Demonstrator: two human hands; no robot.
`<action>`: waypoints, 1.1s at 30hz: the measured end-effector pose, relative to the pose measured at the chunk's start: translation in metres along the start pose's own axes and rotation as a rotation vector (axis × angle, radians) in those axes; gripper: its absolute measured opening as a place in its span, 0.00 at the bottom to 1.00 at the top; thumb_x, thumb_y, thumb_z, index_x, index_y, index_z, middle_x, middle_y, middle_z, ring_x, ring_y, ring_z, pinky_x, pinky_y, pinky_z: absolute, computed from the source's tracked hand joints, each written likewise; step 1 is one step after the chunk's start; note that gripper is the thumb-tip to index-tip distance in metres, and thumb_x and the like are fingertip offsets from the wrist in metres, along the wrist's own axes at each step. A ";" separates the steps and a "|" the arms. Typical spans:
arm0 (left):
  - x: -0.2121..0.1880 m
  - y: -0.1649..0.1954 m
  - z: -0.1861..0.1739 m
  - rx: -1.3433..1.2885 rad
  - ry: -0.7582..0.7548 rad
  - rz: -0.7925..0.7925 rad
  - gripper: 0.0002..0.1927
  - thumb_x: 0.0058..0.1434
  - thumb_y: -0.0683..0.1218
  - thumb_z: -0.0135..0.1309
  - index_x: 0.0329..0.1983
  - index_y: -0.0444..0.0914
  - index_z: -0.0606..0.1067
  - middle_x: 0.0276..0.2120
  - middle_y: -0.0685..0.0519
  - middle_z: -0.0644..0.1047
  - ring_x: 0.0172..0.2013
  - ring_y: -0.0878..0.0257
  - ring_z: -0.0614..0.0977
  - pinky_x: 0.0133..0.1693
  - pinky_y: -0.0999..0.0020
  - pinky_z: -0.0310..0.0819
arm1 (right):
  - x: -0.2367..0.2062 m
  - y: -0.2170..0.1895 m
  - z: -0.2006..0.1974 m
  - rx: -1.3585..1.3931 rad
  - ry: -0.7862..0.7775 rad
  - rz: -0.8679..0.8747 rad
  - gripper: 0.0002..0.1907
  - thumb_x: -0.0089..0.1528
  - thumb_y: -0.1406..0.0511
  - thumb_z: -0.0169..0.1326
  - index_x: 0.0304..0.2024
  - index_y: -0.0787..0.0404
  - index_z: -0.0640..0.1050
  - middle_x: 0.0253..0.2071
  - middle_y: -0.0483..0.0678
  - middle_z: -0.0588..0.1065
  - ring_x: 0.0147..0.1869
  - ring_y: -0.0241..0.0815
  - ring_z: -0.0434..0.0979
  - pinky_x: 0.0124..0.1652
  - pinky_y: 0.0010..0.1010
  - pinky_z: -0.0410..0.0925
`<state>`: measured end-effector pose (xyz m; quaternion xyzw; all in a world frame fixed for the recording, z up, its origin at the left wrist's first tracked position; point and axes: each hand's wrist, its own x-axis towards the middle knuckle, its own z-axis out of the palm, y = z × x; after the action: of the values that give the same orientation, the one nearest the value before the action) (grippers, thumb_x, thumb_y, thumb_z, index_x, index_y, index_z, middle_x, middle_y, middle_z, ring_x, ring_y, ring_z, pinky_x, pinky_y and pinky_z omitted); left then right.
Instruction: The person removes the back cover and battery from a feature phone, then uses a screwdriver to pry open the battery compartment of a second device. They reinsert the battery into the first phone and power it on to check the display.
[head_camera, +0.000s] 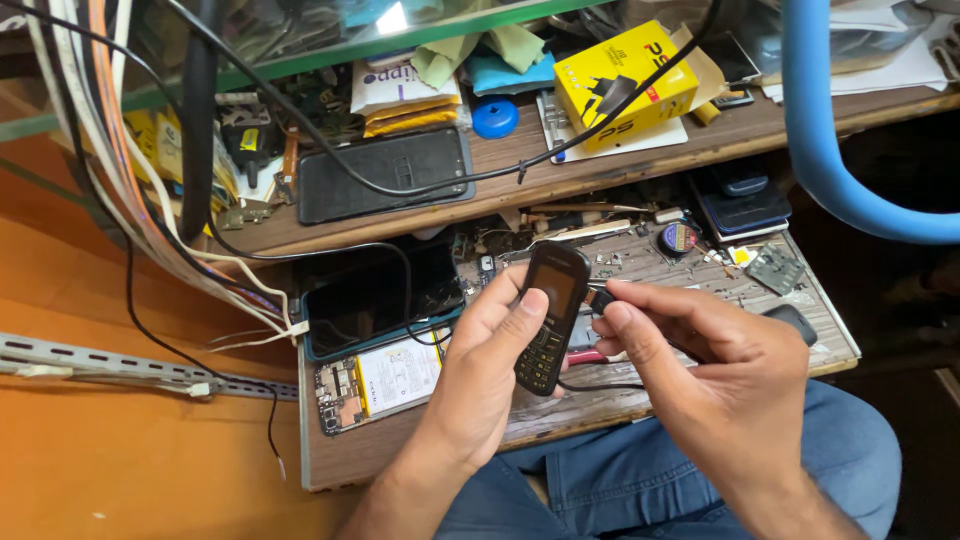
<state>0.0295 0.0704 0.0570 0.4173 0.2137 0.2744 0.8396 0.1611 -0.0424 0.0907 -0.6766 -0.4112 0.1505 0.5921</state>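
- A small black keypad phone (548, 315) is gripped upright by the left hand (490, 370), fingers closed round it.
- A thin black cable plug (601, 299) is pinched by the right hand (720, 380), just beside the phone.
- Steady, straight alignment is judged necessary.
- Below the fingers, a cluttered wooden surface (560, 415) is seen.
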 end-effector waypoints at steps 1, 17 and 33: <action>0.000 0.000 0.001 -0.023 -0.001 -0.018 0.19 0.71 0.53 0.47 0.59 0.39 0.72 0.35 0.58 0.76 0.30 0.72 0.77 0.26 0.75 0.74 | 0.000 0.000 -0.001 0.004 0.000 -0.008 0.13 0.62 0.72 0.60 0.49 0.69 0.82 0.37 0.50 0.84 0.39 0.34 0.86 0.40 0.20 0.77; -0.004 -0.002 0.009 -0.005 -0.009 -0.039 0.19 0.71 0.54 0.47 0.59 0.39 0.72 0.35 0.57 0.76 0.30 0.71 0.77 0.26 0.75 0.73 | -0.005 0.000 -0.006 0.020 0.009 -0.018 0.12 0.62 0.73 0.60 0.49 0.70 0.82 0.38 0.51 0.84 0.40 0.35 0.86 0.41 0.22 0.78; -0.005 -0.008 0.005 0.154 -0.045 0.143 0.17 0.73 0.51 0.48 0.56 0.36 0.74 0.38 0.59 0.78 0.34 0.77 0.74 0.32 0.82 0.69 | -0.011 0.005 -0.007 0.080 -0.012 -0.023 0.11 0.61 0.74 0.60 0.47 0.71 0.82 0.36 0.52 0.83 0.40 0.37 0.87 0.41 0.23 0.79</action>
<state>0.0312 0.0602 0.0536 0.5009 0.1851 0.3071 0.7878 0.1611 -0.0554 0.0843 -0.6465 -0.4162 0.1642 0.6180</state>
